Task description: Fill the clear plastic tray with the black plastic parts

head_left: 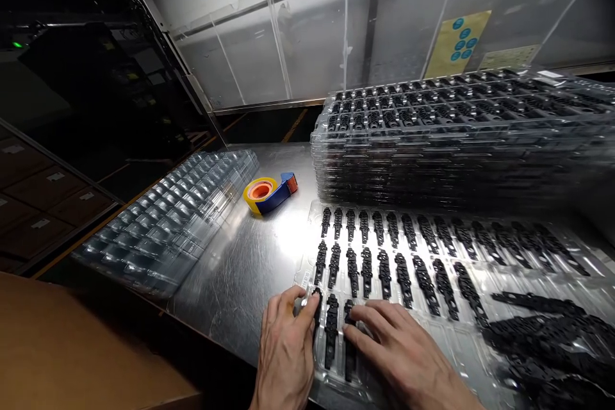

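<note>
Left hand [286,349]'s curled narrow at one part [316,322] in the tray [446,339], right hand [401,349]'s fingers are bunched at another part [350,359], two slots right. Can't tell if either's actually gripped. Seated parts could get popped loose if the tray's bumped, and the pile [542,330] right of the right hand might be snagged.

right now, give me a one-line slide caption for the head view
Left hand and right hand on black parts in a clear tray, tape dispenser and stacked trays beyond.
</note>
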The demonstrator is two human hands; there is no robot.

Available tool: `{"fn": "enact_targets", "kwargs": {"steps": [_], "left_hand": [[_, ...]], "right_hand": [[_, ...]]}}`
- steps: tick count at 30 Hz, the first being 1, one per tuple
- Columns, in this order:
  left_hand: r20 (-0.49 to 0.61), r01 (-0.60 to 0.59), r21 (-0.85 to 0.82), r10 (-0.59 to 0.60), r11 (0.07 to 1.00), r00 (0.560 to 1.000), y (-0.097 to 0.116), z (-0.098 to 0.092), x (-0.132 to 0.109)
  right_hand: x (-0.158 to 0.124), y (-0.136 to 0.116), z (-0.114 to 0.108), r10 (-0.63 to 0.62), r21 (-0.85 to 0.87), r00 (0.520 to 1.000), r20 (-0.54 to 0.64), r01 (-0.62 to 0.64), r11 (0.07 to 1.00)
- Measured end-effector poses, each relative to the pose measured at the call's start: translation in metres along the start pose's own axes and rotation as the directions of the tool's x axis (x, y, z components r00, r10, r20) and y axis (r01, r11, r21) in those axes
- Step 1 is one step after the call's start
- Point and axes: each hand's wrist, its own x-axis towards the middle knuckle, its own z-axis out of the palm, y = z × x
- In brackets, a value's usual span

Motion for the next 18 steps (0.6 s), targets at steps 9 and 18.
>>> {"fn": "enact_targets", "kwargs": {"steps": [9,18], "left_hand": [[0.006,-0.085,-0.032,0.085,0.996,0.996,-0.012,0.004,-0.004],[-0.151,-0.128,0.022,0.130,0.992,0.980,0.016,-0.002,0.019]], "right_hand": [[-0.009,-0.013,0.001,0.110,-0.006,0.993,-0.050,-0.110,0.994],[-0.073,0.023,-0.056,0.249,-0.159,0.959,-0.132,-0.269,0.950]]}}
